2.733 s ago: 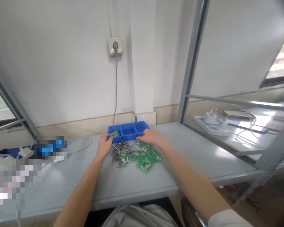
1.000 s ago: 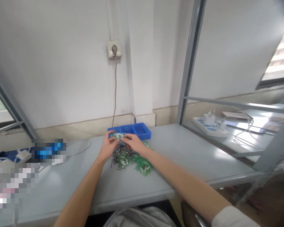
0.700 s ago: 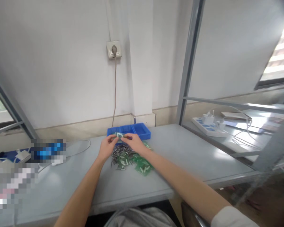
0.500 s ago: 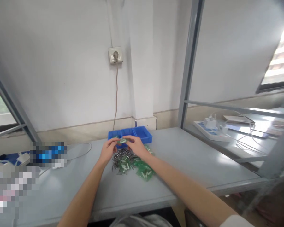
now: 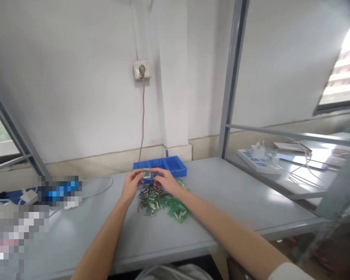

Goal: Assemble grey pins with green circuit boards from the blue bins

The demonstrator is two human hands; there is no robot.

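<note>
Between both hands, in front of the blue divided tray, is a small pale green piece. My left hand pinches its left side with the fingertips. The fingers of my right hand close on its right side. Just below the hands lies a pile of small dark metal pins. Green plastic bags with light pieces on them lie at the pile's right and front. What sits inside the tray is partly hidden by my hands.
The grey table stands against a wall with a plugged socket. A white cable and a blurred blue object lie at the left. Metal posts rise at the right, beside a power strip on another table.
The pale green piece has turned in my fingers, showing a squarer, flatter face, and has moved slightly left. Both hands keep their hold, and the camera view has shifted a little.
</note>
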